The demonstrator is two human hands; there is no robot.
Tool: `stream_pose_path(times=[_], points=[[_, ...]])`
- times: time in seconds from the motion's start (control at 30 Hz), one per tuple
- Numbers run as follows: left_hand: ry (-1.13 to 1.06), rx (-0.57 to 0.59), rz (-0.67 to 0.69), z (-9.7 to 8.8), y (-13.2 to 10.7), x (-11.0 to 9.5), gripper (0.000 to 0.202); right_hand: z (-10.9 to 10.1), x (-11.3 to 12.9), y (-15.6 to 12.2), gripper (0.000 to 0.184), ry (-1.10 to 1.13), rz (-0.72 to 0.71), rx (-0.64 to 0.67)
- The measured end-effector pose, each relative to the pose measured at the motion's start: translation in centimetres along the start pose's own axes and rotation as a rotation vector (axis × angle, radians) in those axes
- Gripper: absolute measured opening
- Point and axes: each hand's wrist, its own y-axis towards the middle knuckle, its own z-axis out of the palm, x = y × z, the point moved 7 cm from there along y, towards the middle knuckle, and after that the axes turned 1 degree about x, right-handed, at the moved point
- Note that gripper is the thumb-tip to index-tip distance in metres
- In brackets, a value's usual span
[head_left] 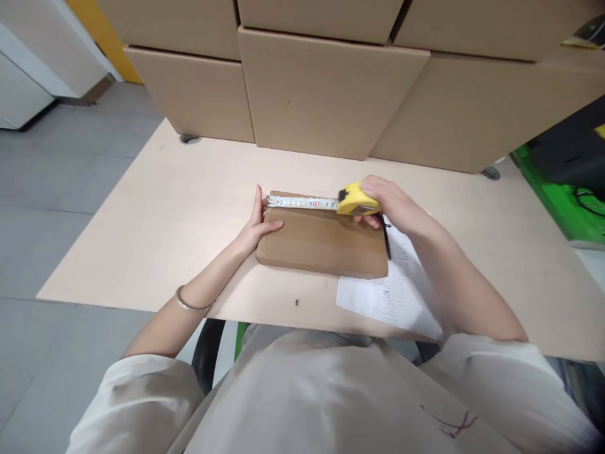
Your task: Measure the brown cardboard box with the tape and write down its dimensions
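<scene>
My right hand [385, 200] is wrapped round the tape [354, 205], probably hard and easiest held by its yellow case, strip stretched along the box [326, 246], and my left hand [255, 228] grips the box's end, thumb on top. It's flat brown cardboard on the smooth pale table [155, 221], likely light and stiffish, so ends are the spot to grab; thin paper [378, 302] pokes out underneath, cartons [316, 94] behind.

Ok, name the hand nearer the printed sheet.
Right. The right hand, holding the tape measure, is near the far end of the printed sheet; the left hand is farther, at the left end of the box.
</scene>
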Motion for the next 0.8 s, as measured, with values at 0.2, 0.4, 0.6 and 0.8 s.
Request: stream_pose_path(times=[0.2,0.4,0.6,0.8], points=[[0.033,0.004,0.062,-0.2,0.4,0.5,0.152,5.9,4.1,2.8,0.05,-0.249,-0.238,0.013],[0.106,0.028,0.009,-0.4,0.3,0.6,0.143,5.8,4.1,-0.5,0.063,-0.705,-0.518,-0.169],[0.174,0.038,-0.02,-0.8,-0.3,0.2,0.117,6.3,-0.1,-5.0,0.074,-1.078,-0.375,-0.247],[0.169,-0.018,-0.071,-0.7,-0.7,-0.6,0.12,1.1,-0.2,-6.2,0.076,-0.958,-0.394,-0.37]])
